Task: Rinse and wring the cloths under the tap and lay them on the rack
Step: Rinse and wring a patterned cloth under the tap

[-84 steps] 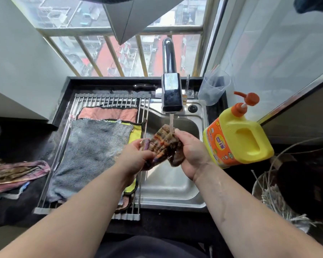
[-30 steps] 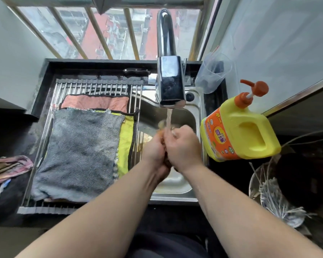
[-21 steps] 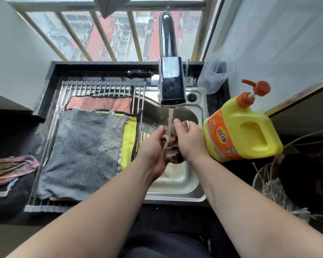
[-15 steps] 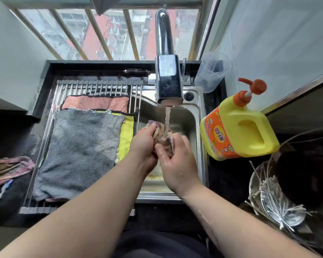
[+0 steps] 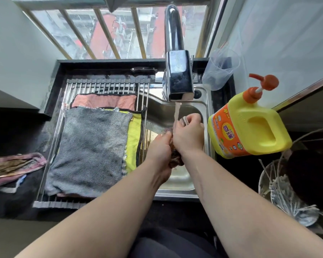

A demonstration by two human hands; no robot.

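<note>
- Grips the brown patterned cloth (image 5: 176,158) in both hands over the sink (image 5: 177,191), under the running tap (image 5: 178,77): left hand (image 5: 159,148) nearer, right hand (image 5: 188,135) farther, up against the stream (image 5: 177,112).
- Keeps the fingers (image 5: 193,118) of both hands curled tight round the cloth, hiding most of it. Shows only a dark twisted end between the wrists and a pale edge at the right fingertips.
- Has gone, within a few seconds, from a loose, part-opened hold to a tight bunch. In the last half second, has slid the right hand up into the water and the left hand back toward the near side.
- Reads as twisting under way: rinse about finished for this cloth, wringing begun, laying out not yet done.
- Leaves the rack (image 5: 104,86) on the left already carrying a grey cloth (image 5: 90,149) over a yellow cloth (image 5: 134,131), with a pink cloth (image 5: 103,101) beyond.
- Leaves a pile of cloths (image 5: 13,164) on the far-left worktop (image 5: 26,183), probably waiting their turn.
</note>
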